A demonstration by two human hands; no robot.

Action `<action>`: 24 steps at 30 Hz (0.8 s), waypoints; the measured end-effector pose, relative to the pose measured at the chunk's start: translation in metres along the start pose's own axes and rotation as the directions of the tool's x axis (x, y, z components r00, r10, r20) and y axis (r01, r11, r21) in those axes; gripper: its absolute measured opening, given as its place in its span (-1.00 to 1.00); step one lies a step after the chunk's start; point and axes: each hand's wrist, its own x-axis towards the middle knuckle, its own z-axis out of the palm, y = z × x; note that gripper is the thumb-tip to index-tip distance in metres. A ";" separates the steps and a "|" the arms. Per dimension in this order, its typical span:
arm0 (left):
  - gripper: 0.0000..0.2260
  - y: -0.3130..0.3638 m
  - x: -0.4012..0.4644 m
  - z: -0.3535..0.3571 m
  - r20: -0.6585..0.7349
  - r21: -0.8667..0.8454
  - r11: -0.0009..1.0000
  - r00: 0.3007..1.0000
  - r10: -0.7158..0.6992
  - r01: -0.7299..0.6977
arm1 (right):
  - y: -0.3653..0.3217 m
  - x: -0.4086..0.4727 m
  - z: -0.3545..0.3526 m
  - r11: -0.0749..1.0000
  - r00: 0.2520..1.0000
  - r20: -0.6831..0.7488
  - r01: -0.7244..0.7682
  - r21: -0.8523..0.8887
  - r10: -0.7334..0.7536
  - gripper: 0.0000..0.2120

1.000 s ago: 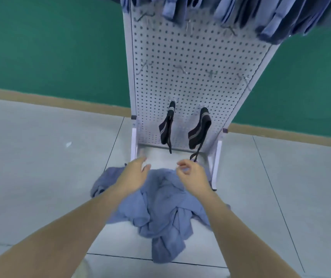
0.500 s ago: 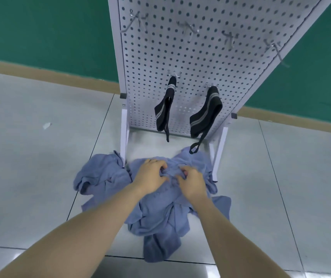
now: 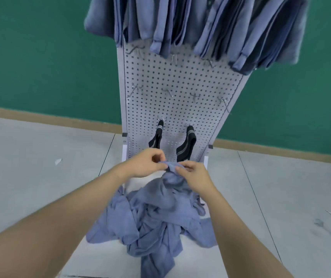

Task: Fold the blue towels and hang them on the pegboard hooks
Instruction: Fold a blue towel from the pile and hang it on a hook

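- Progress: a row of folded blue towels [image 3: 196, 27] is already hung along the top of the pegboard [image 3: 178, 81]; a heap of unfolded towels [image 3: 152, 221] is left on the floor [image 3: 30, 157] at the board's foot. One towel is only being raised from the heap, so its folding is judged not yet begun.
- Left hand [image 3: 146, 165]: curled, with thumb and fingertips pinched on the upper edge of the lifted towel [image 3: 172, 173].
- Lifted towel: soft, matte, pale blue cloth, bunched into a ridge between the two hands, its lower part draped in loose folds onto the heap.
- Right hand [image 3: 194, 175]: curled, the same edge pinched just beside the left hand.
- Pegboard: white perforated sheet metal, upright, in a white frame; a middle row of thin wire hooks [image 3: 168, 93] is seen bare and is judged available.
- Black straps [image 3: 186, 145]: two dark woven bands with grey stripes, hung on the lowest hooks, just behind the hands.
- Floor: smooth, pale grey tiles with dark joints; scuffed at right.
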 end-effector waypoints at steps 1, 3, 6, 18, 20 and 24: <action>-0.87 0.018 -0.006 -0.012 0.005 0.037 0.999 1.000 0.024 -0.025 | -0.013 -0.005 -0.006 1.000 1.000 0.007 0.019 -0.025 -0.018 -0.88; -0.86 0.052 -0.020 -0.033 -0.037 0.113 0.990 0.996 0.084 -0.079 | -0.042 -0.015 -0.016 0.995 0.999 0.025 0.048 -0.087 -0.046 -0.84; -0.84 0.102 -0.045 -0.055 -0.143 0.139 0.978 0.974 0.174 -0.155 | -0.096 -0.034 -0.038 0.982 0.991 0.018 0.137 -0.132 -0.135 -0.75; -0.91 0.221 -0.119 -0.084 -0.286 0.073 0.910 0.865 0.411 -0.408 | -0.238 -0.116 -0.090 0.893 0.916 0.100 0.401 -0.207 -0.388 -0.74; -0.76 0.217 -0.123 -0.080 -0.270 -0.042 0.918 0.889 0.370 -0.395 | -0.245 -0.121 -0.094 0.876 0.893 0.071 0.450 -0.172 -0.445 -0.79; -0.49 0.189 -0.125 -0.067 -0.097 -0.253 0.922 0.956 0.276 -0.292 | -0.248 -0.121 -0.102 0.858 0.858 -0.007 0.514 -0.018 -0.514 -0.86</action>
